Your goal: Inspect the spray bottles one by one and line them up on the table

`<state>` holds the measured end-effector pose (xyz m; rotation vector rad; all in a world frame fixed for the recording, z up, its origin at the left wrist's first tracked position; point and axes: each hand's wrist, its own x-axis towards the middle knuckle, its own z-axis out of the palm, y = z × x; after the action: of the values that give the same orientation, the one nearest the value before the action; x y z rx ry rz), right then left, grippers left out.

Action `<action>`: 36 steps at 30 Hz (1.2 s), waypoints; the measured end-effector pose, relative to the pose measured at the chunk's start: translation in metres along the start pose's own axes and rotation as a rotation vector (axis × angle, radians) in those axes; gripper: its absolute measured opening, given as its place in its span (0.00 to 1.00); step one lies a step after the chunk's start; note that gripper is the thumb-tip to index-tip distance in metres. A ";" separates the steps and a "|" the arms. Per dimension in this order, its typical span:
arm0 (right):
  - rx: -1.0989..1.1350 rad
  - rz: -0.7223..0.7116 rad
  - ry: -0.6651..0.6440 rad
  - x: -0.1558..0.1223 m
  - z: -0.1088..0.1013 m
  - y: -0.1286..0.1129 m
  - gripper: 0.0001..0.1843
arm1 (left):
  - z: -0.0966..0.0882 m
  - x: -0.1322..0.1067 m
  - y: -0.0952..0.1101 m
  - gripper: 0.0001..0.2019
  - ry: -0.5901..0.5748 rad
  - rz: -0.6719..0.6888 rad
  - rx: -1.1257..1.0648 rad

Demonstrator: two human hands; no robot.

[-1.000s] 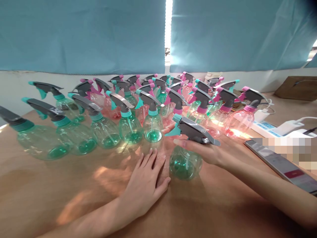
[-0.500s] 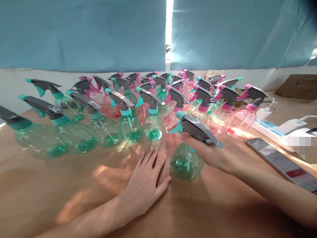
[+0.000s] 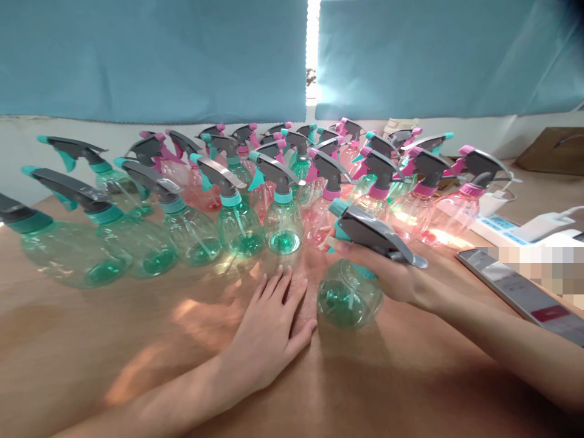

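Note:
My right hand [image 3: 398,275] is wrapped around the neck of a green spray bottle [image 3: 344,301] with a grey head and a teal nozzle. Its fingers are curled near the trigger, partly hidden behind the head. The clear round body shows below the hand, near the tabletop. To the left, my left hand [image 3: 271,328] lies flat on the brown table [image 3: 191,377], fingers stretched out and nothing held. Just beyond its fingertips stands another green spray bottle [image 3: 283,228] in the front row.
Several green and pink spray bottles [image 3: 241,234] stand in rows across the back. At the right lie a phone [image 3: 515,286] and a white power strip [image 3: 497,228] with plugs. A brown paper bag [image 3: 550,152] is at the far right. Blue blinds [image 3: 150,61] hang behind.
My right hand's fingers have closed further around the neck and trigger of the green spray bottle. My left hand stays flat. The whole view has shifted slightly.

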<state>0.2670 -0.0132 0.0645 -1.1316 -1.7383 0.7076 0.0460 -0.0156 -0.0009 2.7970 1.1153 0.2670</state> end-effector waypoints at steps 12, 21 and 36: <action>0.238 0.022 -0.131 0.002 0.000 0.015 0.10 | -0.001 0.000 0.000 0.28 0.007 0.009 -0.014; 0.230 0.053 -0.064 0.003 0.003 0.009 0.14 | 0.000 -0.001 -0.001 0.27 0.006 0.001 -0.050; 0.281 -0.013 -0.089 0.005 0.007 0.000 0.19 | -0.003 0.000 0.002 0.27 -0.002 -0.018 -0.033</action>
<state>0.2601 -0.0085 0.0638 -0.9064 -1.6553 0.9731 0.0469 -0.0163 0.0022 2.7569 1.1247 0.2776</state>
